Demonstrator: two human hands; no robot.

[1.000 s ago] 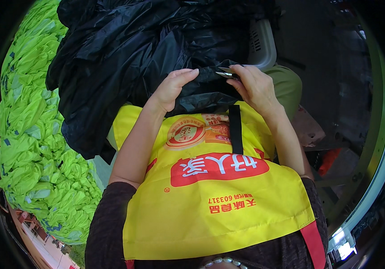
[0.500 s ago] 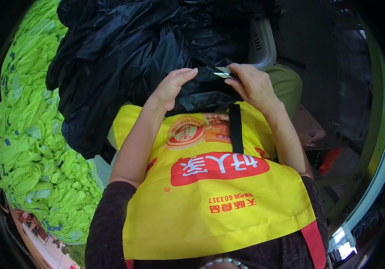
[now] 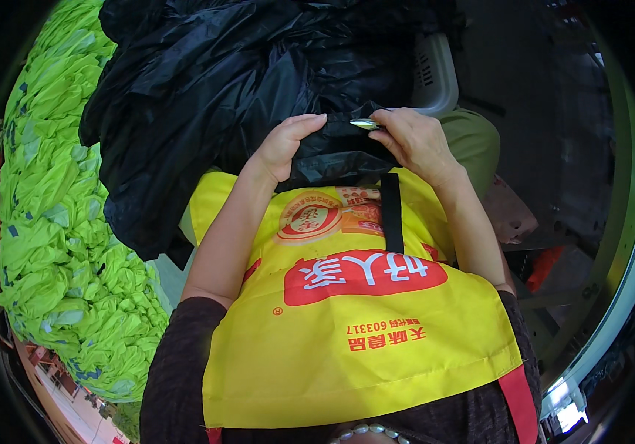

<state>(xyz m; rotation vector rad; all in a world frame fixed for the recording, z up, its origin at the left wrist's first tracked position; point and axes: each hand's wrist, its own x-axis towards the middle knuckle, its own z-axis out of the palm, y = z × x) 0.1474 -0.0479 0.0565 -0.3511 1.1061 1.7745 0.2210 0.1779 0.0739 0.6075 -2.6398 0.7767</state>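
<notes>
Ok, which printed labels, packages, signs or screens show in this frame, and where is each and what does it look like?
Yellow apron: worn on the person's front, filling the lower middle of the picture.
Red banner panel: across the middle of the apron, rounded and elongated, with white characters.
Round emblem: upper left of the apron below the left hand, orange-red ring with a pale centre.
Small red print: below the banner, two short lines.
No packages, signs or screens can be made out.
</notes>
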